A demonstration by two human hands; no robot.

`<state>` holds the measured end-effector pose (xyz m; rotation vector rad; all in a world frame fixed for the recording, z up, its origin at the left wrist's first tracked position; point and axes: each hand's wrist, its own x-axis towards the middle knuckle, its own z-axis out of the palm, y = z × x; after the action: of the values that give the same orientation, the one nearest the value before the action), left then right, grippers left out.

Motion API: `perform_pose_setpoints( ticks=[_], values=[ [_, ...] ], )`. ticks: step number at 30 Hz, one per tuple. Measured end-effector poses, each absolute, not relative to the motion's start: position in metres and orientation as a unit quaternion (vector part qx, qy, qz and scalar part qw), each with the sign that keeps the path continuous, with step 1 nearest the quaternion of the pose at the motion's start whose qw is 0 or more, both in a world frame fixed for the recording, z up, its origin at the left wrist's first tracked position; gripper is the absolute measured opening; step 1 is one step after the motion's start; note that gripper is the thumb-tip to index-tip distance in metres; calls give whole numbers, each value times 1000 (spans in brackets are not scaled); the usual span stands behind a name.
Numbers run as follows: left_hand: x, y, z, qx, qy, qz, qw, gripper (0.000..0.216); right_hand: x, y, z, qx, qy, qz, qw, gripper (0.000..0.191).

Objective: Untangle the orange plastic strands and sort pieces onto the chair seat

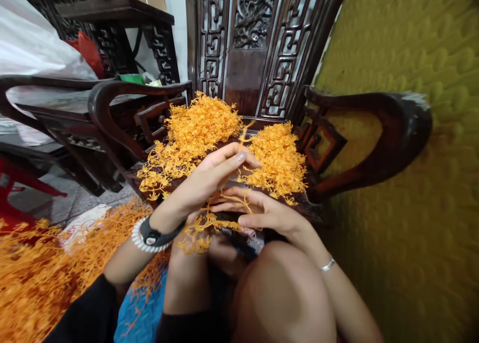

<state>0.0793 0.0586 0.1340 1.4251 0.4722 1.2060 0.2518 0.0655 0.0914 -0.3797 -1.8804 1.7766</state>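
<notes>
L hand (220,167) pinches a sprig (245,132) nr the piles (279,156) on the chair (245,76); R hand (275,212), fingers apart, has 2nd sprig (224,224) by its thumb, grip unclear, so a loose hold cd drop it.

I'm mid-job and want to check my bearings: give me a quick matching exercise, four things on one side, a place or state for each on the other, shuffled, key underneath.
Things
1. left hand
2. right hand
3. smaller orange pile
4. blue sheet

Places and states
A. partly covered by orange strands
B. thin silver bracelet on its wrist
C. to the right of a larger orange pile
D. dark band and white coiled bracelet at its wrist

Pairs
1-D, 2-B, 3-C, 4-A
</notes>
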Motion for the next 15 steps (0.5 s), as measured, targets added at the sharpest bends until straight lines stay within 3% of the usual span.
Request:
perform_pose_setpoints(
  ticks=[4,8,12,15],
  values=[
    [85,68,141,744,205,391,500,19,259,59,113,-206,-708,646,196,33],
    [92,67,137,774,196,416,436,24,260,61,114,-246,-707,639,179,33],
    [93,50,119,649,239,627,358,19,263,55,112,-278,-665,613,323,33],
    [87,30,92,481,273,767,325,37,272,41,120,-269,-664,553,425,44]
  ],
)
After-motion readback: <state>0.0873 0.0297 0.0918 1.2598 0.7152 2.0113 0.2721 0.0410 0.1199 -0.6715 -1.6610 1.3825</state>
